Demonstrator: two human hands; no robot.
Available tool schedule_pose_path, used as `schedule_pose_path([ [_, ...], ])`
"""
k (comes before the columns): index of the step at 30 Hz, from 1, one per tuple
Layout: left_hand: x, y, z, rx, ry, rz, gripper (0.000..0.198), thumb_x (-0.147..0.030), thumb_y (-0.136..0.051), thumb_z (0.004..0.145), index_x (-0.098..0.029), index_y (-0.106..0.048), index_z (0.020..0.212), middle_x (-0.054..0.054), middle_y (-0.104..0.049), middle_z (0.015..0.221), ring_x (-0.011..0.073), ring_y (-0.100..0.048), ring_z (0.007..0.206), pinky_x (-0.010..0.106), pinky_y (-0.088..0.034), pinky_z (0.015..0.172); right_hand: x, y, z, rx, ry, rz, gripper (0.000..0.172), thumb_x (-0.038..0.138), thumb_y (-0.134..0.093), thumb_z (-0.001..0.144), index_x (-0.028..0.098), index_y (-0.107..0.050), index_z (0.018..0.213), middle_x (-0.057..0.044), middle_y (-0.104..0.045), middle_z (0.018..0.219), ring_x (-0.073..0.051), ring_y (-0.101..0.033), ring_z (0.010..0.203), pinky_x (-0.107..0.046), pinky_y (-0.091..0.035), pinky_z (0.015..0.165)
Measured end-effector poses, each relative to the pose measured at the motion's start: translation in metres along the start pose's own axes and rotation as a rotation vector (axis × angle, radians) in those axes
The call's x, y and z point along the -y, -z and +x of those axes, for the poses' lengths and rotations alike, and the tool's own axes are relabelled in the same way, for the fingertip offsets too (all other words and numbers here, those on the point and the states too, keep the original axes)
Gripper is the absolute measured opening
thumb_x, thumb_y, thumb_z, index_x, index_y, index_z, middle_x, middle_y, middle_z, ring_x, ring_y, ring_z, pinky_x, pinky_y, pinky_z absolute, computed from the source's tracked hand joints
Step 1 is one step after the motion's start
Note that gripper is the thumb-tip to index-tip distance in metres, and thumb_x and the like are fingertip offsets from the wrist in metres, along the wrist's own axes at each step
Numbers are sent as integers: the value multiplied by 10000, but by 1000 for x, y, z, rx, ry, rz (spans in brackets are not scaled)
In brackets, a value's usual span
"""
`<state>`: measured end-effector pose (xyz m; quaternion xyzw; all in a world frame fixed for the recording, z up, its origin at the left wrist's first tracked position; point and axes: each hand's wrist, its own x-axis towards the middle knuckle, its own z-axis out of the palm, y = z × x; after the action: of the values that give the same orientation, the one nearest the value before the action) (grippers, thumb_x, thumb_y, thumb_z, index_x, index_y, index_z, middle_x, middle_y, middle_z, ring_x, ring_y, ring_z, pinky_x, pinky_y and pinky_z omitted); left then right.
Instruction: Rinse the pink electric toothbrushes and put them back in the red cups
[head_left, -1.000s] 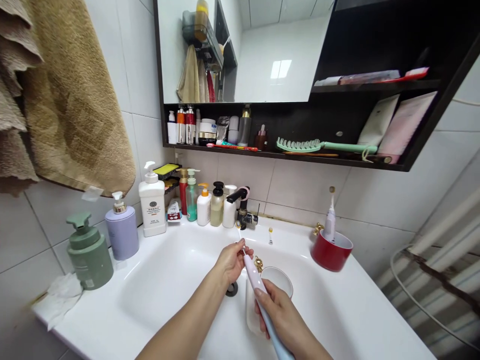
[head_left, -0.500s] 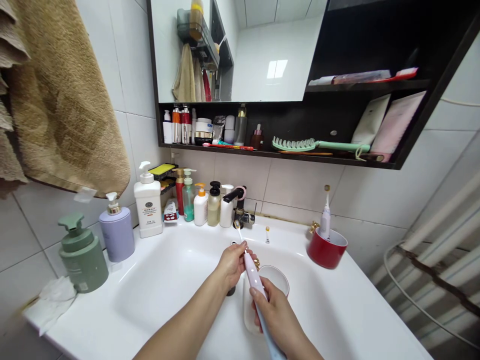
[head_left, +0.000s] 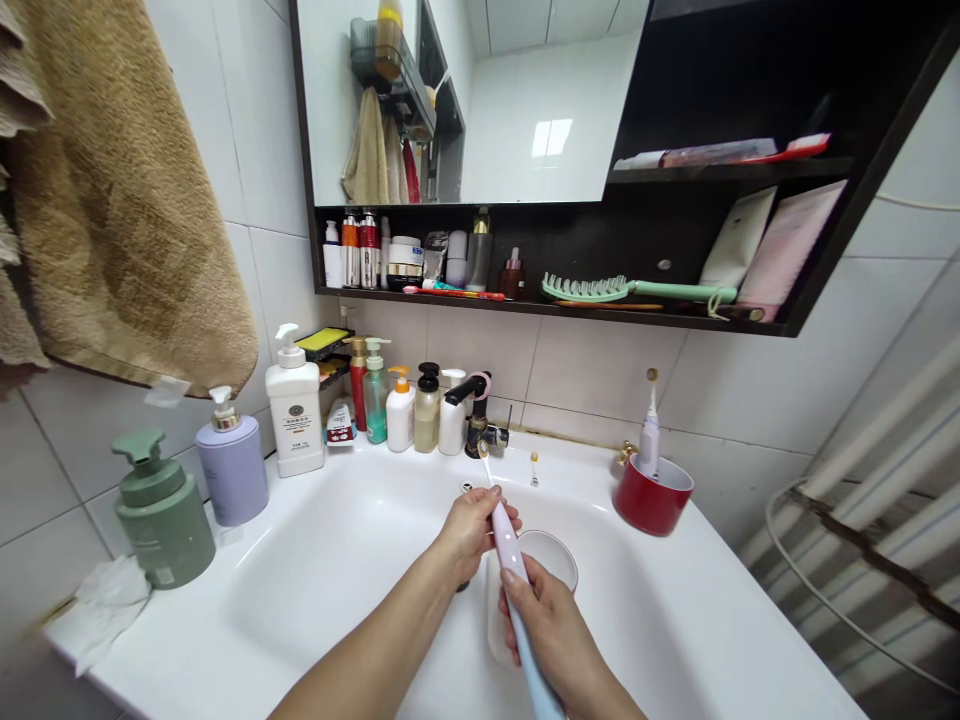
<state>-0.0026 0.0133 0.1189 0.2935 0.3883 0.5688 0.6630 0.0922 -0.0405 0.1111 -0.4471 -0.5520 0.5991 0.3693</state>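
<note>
Over the sink basin, both hands are closed on one electric toothbrush (head_left: 508,540), pink fading to pale blue at its lower end. My right hand (head_left: 559,615) wraps around its handle. My left hand (head_left: 469,525) pinches it at the neck, just below the brush head, which points up toward the black faucet (head_left: 477,415). Beneath the hands, in the white sink (head_left: 322,560), lie a round cup (head_left: 556,548) and a long white item (head_left: 498,625), both partly hidden by my right hand. A small spare brush head (head_left: 534,470) stands on the back ledge.
On the right rim a red cup (head_left: 651,500) holds another electric toothbrush (head_left: 651,425). Several pump bottles line the left and back rim, including a green one (head_left: 163,525) and a purple one (head_left: 234,465). Above hangs a dark mirror cabinet (head_left: 577,225) with toiletries; a brown towel (head_left: 135,220) hangs left.
The toothbrush's head end has shifted slightly to the right, and my left hand has moved with it. My right hand keeps its hold on the handle.
</note>
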Motion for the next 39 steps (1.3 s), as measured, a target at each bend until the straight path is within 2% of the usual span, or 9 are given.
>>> schedule_pose_path([
  [5, 0, -3, -2, 56, 21, -52, 200, -326, -416, 660, -139, -407, 590, 5, -507, 501, 115, -511, 488, 261, -386, 527, 6, -5, -6, 78, -27, 201, 245, 418, -364, 668, 175, -395, 657, 40, -430, 544, -43, -364, 354, -188, -304, 339],
  [8, -3, -9, -8, 91, -19, -33, 222, -360, -406, 657, -140, -428, 628, 19, -525, 575, 113, -515, 537, 248, -381, 545, 8, -2, -3, 68, 91, 119, 215, 389, -399, 661, 175, -419, 677, 44, -443, 519, -59, -392, 390, -199, -326, 389],
  [10, -3, -12, -11, 102, -81, 24, 233, -368, -398, 656, -142, -445, 690, 30, -531, 668, 105, -509, 583, 241, -380, 567, 12, 5, 5, -28, 196, 58, 218, 390, -407, 652, 179, -434, 698, 40, -468, 516, -76, -424, 432, -207, -341, 432],
  [16, 26, -2, -15, -33, -344, 763, 161, -129, -454, 557, -163, -481, 712, 30, -504, 796, 126, -454, 768, 257, -331, 723, 20, 38, 47, -412, 391, -242, 266, 419, -351, 654, 197, -396, 794, 5, -519, 672, -120, -483, 575, -226, -372, 495],
  [21, 56, 2, -16, 28, -367, 1148, 216, -109, -530, 453, -170, -517, 660, 39, -419, 1014, 175, -408, 887, 263, -324, 742, -6, 56, 59, -451, 347, -450, 225, 400, -409, 612, 181, -460, 595, 11, -500, 513, -133, -454, 492, -240, -339, 468],
  [26, 59, -5, -12, 67, -433, 1255, 141, -125, -529, 482, -160, -523, 618, 34, -452, 955, 162, -452, 803, 248, -367, 649, -18, 59, 55, -456, 295, -605, 264, 398, -365, 635, 179, -489, 554, 2, -512, 466, -134, -459, 449, -231, -328, 429],
  [30, 45, -23, 7, 72, -529, 1311, 130, -181, -559, 495, -157, -521, 617, 34, -467, 913, 147, -469, 739, 247, -374, 641, 8, 76, 67, -509, 284, -712, 295, 408, -357, 637, 163, -506, 570, -25, -538, 489, -138, -473, 456, -226, -329, 424],
  [35, 20, -63, 54, 74, -599, 1366, 190, -255, -567, 507, -155, -521, 662, 45, -457, 919, 154, -464, 762, 256, -362, 673, 54, 111, 97, -637, 274, -843, 333, 421, -337, 652, 150, -532, 644, -53, -570, 561, -159, -506, 533, -235, -339, 468],
  [39, 11, -87, 86, 81, -603, 1419, 193, -277, -554, 523, -162, -517, 673, 38, -457, 918, 150, -466, 759, 254, -363, 672, 70, 133, 121, -715, 224, -939, 321, 396, -346, 675, 139, -537, 661, -59, -575, 590, -166, -519, 599, -256, -351, 534],
])
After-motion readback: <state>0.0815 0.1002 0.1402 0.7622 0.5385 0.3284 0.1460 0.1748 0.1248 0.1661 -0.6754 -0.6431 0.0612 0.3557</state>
